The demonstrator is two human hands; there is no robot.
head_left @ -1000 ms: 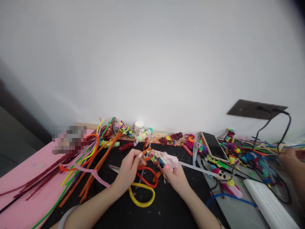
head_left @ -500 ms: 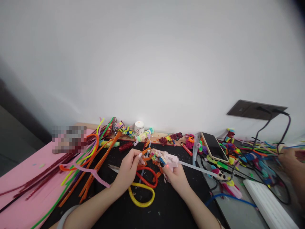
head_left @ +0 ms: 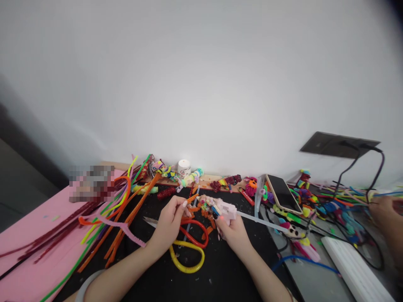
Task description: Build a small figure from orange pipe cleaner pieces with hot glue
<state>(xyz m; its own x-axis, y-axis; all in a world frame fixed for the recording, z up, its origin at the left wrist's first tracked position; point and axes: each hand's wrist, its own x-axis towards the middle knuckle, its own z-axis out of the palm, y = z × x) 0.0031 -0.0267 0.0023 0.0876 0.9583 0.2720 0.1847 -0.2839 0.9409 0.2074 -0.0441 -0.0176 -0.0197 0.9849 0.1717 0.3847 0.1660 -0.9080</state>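
Note:
My right hand (head_left: 231, 230) is closed around a pale pink hot glue gun (head_left: 227, 209), whose nozzle end points left and is crusted with colourful bits. A long translucent glue stick (head_left: 261, 220) runs out of its back to the right. My left hand (head_left: 172, 216) pinches a short piece of orange pipe cleaner (head_left: 192, 199) close to the nozzle; whether the two touch I cannot tell. Beneath my hands lie scissors (head_left: 188, 256) with one yellow and one red handle loop, their blades partly hidden by my left hand. Several small orange pieces (head_left: 210, 218) are around the nozzle.
Long pipe cleaners (head_left: 126, 226) lie on the left over a pink surface (head_left: 31, 251). Pipe-cleaner figures and a white tape roll (head_left: 184, 168) stand along the wall. On the right are a phone (head_left: 283, 193), a white power strip (head_left: 355, 268), cables and another person's hand (head_left: 385, 214).
Very little differs. The glue gun has shifted slightly with my right hand, while my left hand keeps its pinch on the orange pipe cleaner.

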